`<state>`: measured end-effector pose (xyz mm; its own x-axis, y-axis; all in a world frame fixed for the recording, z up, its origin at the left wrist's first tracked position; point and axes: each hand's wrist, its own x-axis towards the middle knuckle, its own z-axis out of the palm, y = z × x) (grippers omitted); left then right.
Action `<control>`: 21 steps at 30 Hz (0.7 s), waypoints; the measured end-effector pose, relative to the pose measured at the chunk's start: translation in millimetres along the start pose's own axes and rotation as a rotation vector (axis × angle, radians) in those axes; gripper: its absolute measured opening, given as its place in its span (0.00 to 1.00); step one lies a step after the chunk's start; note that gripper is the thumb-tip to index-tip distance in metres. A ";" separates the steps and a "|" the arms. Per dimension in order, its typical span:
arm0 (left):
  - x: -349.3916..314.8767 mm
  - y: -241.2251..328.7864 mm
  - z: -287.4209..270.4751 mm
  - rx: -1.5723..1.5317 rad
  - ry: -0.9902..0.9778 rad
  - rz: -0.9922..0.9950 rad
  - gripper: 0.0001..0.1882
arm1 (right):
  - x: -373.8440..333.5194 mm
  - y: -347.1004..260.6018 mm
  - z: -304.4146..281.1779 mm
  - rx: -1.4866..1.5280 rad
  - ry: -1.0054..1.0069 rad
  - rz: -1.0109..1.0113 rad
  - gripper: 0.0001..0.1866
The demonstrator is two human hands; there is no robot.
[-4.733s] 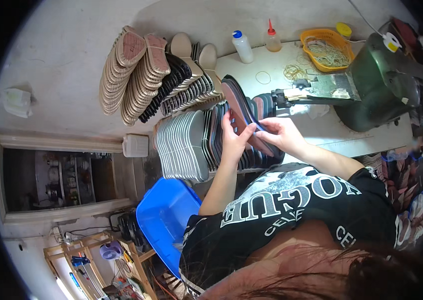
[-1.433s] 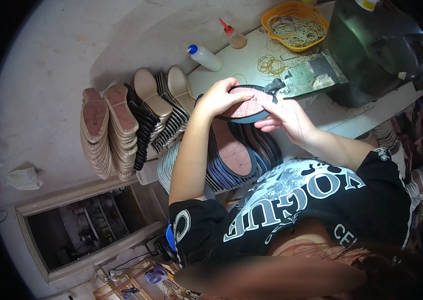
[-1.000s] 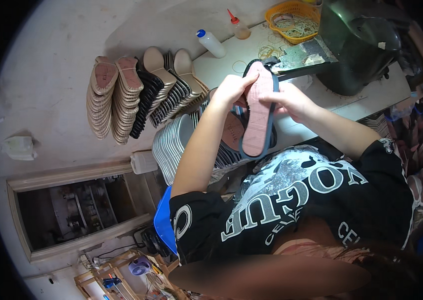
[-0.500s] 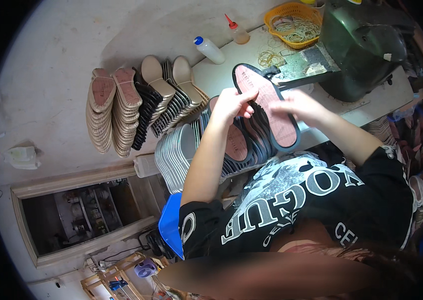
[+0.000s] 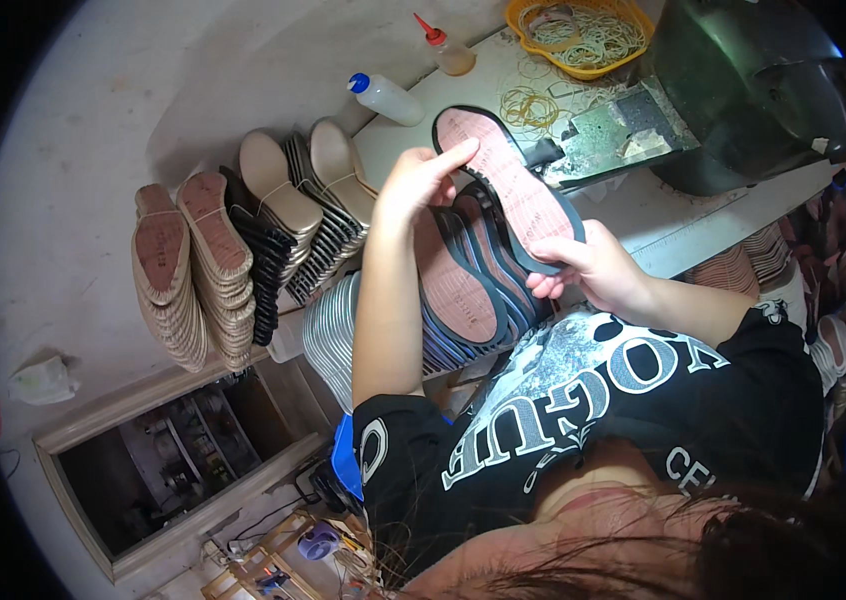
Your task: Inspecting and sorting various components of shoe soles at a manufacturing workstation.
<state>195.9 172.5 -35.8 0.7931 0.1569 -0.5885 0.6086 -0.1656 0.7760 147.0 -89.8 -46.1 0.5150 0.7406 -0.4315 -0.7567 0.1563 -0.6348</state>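
Observation:
Between my two hands is an insole with a pink face up, a dark rim and a small black tab on its right side. My left hand pinches its far left edge, thumb on the pink face and fingers partly hidden. Gripping the near end is my right hand, its thumb lying on the pink face and fingertips curled beneath. Just under the held piece stands a row of similar dark-edged insoles, packed close together. Beside that row, to the left, is a pale grey stack.
Beige and black insole stacks stand at the far left. A blue-capped bottle, a red-tipped bottle and a yellow basket of rubber bands sit at the back. A dark green machine occupies the right, loose bands near it.
My right hand, blurred over the middle of the insole before, now grips its near end. My left hand still holds the far edge. The view has shifted a little.

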 end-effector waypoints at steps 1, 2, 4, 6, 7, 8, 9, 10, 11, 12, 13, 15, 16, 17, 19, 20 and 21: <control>4.4 3.9 -3.7 0.244 0.169 0.145 0.28 | 6.6 2.2 1.4 0.011 0.011 -0.017 0.15; 9.6 7.9 -6.2 0.487 0.337 0.292 0.34 | 11.2 1.4 3.6 0.014 0.019 -0.016 0.15; 23.8 19.0 -9.8 0.645 0.351 0.591 0.36 | 20.0 -0.4 9.0 0.071 0.019 -0.060 0.14; 28.5 30.5 -11.2 0.795 0.365 0.894 0.39 | 25.6 -3.4 14.7 0.067 0.037 -0.062 0.15; 27.4 45.5 -6.7 0.917 0.065 0.902 0.38 | 29.0 -3.1 15.2 0.072 0.059 -0.073 0.16; 29.7 55.0 -1.9 1.026 -0.241 0.900 0.38 | 31.7 -3.2 15.1 0.077 0.082 -0.085 0.16; 35.8 56.4 2.8 0.937 -0.373 0.959 0.30 | 32.4 -4.3 17.1 0.078 0.094 -0.087 0.16; 37.0 61.5 2.1 0.934 -0.376 0.957 0.30 | 30.2 -5.9 22.5 0.106 0.116 -0.090 0.18; 38.2 68.9 1.7 0.957 -0.478 0.818 0.27 | 29.3 -7.5 25.9 0.134 0.137 -0.093 0.20; 39.5 71.9 0.5 0.976 -0.577 0.677 0.25 | 30.1 -8.6 26.9 0.135 0.138 -0.089 0.20; 38.9 70.1 1.3 0.920 -0.509 0.843 0.23 | 30.9 -9.8 26.0 0.127 0.146 -0.087 0.21; 38.2 75.5 -0.8 0.993 -0.525 0.745 0.23 | 32.3 -11.0 24.7 0.122 0.158 -0.083 0.23; 33.9 78.5 -1.8 1.069 -0.530 0.640 0.23 | 32.7 -10.5 24.8 0.114 0.162 -0.083 0.24; 32.2 73.0 -4.3 1.005 -0.501 0.761 0.22 | 32.9 -10.4 24.8 0.105 0.165 -0.083 0.25; 12.6 77.8 -4.9 0.997 -0.483 0.611 0.21 | 33.0 -10.5 24.5 0.097 0.155 -0.068 0.26; 4.6 80.5 -4.8 0.988 -0.462 0.469 0.21 | 35.5 -11.9 22.8 0.086 0.146 -0.060 0.26; 3.0 72.3 -6.8 0.987 -0.472 0.494 0.19 | 35.9 -12.9 22.4 0.087 0.146 -0.067 0.26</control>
<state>242.2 167.6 20.1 0.7515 -0.4719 -0.4611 -0.1718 -0.8147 0.5539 166.3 -50.5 -39.1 0.6135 0.6252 -0.4825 -0.7476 0.2628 -0.6100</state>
